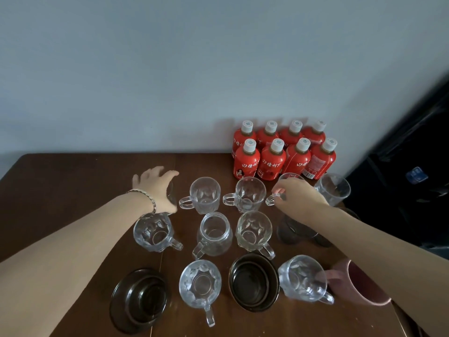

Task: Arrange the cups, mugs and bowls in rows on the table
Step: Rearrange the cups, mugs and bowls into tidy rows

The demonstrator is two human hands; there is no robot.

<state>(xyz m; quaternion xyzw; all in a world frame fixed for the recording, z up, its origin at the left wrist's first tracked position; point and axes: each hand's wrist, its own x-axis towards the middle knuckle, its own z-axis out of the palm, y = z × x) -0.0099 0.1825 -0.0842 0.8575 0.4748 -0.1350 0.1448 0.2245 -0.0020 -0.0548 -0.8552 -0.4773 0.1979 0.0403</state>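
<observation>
Brown wooden table (73,181) is carrying rows of glass mugs (252,231), dark bowls (254,284) and a pink mug (364,288), with red bottles (284,154) standing behind by the wall. Left hand (154,187) is curling its fingers round the far-left mug (170,192) in the back row. Right hand (301,195) is pinching the handle of the bottle-side mug (290,177) in that row.
</observation>
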